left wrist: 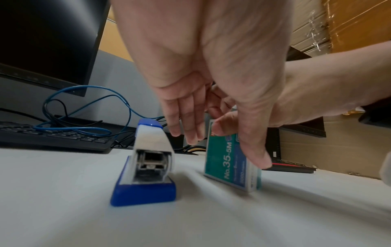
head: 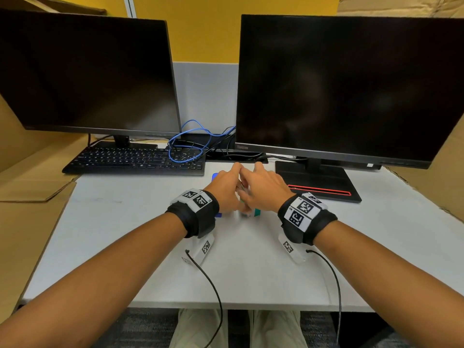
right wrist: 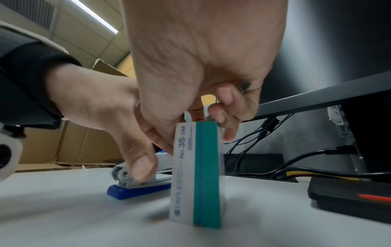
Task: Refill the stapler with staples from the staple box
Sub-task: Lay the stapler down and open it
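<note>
Bare desk (head: 125,222) leftward gives passage; keyboard (head: 135,159) and monitor base (head: 316,182) block behind.

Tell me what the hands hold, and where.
The staple box, standing on end: the left hand pinches its sides, thumb on the printed face; the right hand pinches at its top end.

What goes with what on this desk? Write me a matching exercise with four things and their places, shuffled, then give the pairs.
Things:
1. blue and white plastic stapler
2. teal and white cardboard staple box
3. thin blue cable
4. black monitor base with a red stripe

Places:
A. looped over the right end of the black keyboard
B. farthest right, under a dark screen
C. lying flat on the white desk, left of the box
D. standing on end on the desk

Pairs: 1-C, 2-D, 3-A, 4-B
</note>
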`<state>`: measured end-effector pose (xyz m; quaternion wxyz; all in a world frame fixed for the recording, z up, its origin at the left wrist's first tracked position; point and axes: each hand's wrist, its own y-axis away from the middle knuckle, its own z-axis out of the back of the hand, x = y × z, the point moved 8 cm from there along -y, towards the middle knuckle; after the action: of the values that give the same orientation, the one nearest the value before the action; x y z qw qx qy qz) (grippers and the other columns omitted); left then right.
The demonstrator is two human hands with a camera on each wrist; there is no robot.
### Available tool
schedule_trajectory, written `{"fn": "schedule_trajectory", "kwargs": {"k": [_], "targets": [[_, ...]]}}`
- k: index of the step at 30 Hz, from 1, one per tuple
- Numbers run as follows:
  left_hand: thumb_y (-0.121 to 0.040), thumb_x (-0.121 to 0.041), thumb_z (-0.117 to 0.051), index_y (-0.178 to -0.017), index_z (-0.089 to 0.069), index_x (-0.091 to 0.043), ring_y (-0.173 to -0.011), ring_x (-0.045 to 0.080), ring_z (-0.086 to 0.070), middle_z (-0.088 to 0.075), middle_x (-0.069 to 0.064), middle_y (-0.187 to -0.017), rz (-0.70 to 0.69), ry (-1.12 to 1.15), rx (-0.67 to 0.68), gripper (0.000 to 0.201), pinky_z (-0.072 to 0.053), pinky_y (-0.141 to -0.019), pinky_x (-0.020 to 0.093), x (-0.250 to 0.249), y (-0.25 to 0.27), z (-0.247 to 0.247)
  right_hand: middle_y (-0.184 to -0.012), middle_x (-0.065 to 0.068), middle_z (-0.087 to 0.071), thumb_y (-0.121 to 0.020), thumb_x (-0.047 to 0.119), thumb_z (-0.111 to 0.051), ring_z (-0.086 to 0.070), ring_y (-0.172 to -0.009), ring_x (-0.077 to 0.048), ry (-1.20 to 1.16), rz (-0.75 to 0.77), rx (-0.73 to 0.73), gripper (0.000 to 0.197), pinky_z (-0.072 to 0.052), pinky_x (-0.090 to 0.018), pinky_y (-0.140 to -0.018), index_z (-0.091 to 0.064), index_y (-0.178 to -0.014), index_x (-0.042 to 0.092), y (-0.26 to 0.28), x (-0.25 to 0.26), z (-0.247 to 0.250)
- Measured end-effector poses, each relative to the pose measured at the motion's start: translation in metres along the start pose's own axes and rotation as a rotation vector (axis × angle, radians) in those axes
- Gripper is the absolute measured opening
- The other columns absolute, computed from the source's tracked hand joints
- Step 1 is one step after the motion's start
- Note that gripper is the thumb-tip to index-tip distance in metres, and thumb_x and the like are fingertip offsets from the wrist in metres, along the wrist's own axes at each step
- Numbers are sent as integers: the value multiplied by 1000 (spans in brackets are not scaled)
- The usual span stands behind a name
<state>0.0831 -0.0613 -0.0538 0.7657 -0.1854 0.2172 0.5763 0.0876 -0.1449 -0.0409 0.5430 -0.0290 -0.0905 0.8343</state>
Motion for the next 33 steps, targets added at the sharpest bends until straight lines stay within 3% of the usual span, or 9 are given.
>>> {"fn": "schedule_trajectory", "kwargs": {"k": [2, 4, 9, 12, 15, 19, 23, 26, 33], "targets": [[-52, -34, -91, -127, -36, -24, -121, 22, -52, -60, 3, -127, 4, -72, 46, 93, -48, -99, 39, 4, 1, -2, -109, -12, -55, -92, 42, -54, -56, -81, -24, -7, -15, 27, 43, -50, -36, -71, -47, -128, 21, 0, -3, 0], [-60, -34, -87, -134, -37, -22, -128, 23, -45, -52, 3, -137, 11, -172, 39, 90, -42, -101, 36, 10, 3, 0, -103, -10, -60, -92, 39, -56, -52, -79, -22, -3, -1, 47, 35, -44, -33, -66, -51, -120, 19, -1, -6, 1], [-71, -41, -75, -124, -51, -17, -126, 25, -44, -47, 4, -134, 45, -389, -106, 64, -44, -101, 40, 17, 3, 10, -94, -7, -65, -88, 39, -62, -61, -85, -26, -10, 52, 65, 25, -42, -28, -61, -53, -97, 18, -3, -14, 5], [-78, -30, -70, -124, -45, -11, -121, 32, -49, -44, 12, -132, 170, -372, -158, 56, -49, -95, 42, 26, 4, 16, -95, -7, -64, -88, 40, -61, -61, -85, -26, -29, 73, 76, 25, -44, -27, -61, -54, -98, 18, -2, -16, 3], [-80, -15, -67, -120, -42, -8, -109, 36, -57, -51, 17, -122, 188, -335, -138, 47, -49, -85, 40, 30, 5, 16, -97, -6, -64, -90, 41, -59, -61, -86, -25, -32, 92, 84, 25, -47, -27, -64, -53, -100, 19, -2, -16, 1], [-81, -22, -69, -117, -44, -9, -99, 36, -61, -59, 16, -114, 163, -361, -129, 46, -49, -77, 41, 31, 8, 21, -100, -6, -64, -90, 40, -60, -61, -90, -25, -49, 109, 110, 22, -48, -25, -67, -51, -97, 21, -1, -17, 2], [-75, -11, -72, -118, -49, -14, -97, 32, -62, -61, 14, -114, 127, -291, -107, 49, -54, -84, 43, 35, 13, 24, -104, -6, -64, -89, 38, -61, -61, -94, -24, -57, 105, 129, 20, -53, -29, -75, -51, -96, 22, 1, -17, 4], [-71, -3, -71, -116, -56, -16, -102, 29, -62, -65, 10, -116, 87, -235, -95, 50, -54, -89, 42, 35, 15, 26, -106, -6, -65, -89, 36, -63, -60, -94, -23, -57, 92, 122, 20, -49, -25, -72, -53, -97, 21, 0, -17, 6], [-76, -8, -69, -110, -67, -15, -104, 21, -63, -72, 5, -109, 4, -188, -56, 35, -51, -96, 36, 30, 18, 26, -109, -6, -56, -81, 43, -73, -59, -96, -23, 64, 67, 89, 40, -44, -25, -66, -57, -104, 16, 1, -10, 9]]}}
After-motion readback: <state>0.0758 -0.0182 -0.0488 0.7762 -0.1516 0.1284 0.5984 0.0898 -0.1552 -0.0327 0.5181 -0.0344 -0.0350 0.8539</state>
